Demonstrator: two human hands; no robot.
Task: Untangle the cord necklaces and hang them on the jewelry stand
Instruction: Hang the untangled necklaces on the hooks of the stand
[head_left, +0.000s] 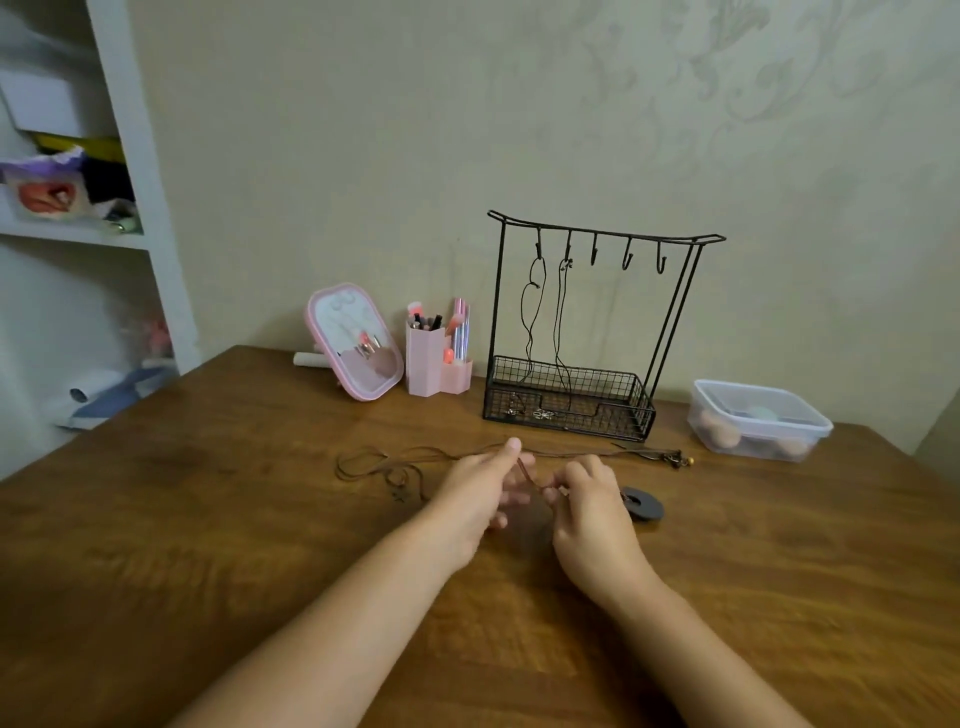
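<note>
Wooden table (208, 519): two hands, left hand (480, 491) and right hand (592, 512), each pinching brown cord (530, 475); at 12 o'clock, jewelry stand (587, 332) holds two necklaces.

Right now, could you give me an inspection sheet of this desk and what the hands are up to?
Surface: wooden table.
Job's things: jewelry stand with two necklaces hung, three hooks free; tangled brown cords on the table.
Clutter: pink mirror, brush holder, plastic box, dark disc.
Grippers: left hand and right hand pinch one cord.
Cables: nothing seen.
Surroundings: patterned wall, white shelves.
</note>
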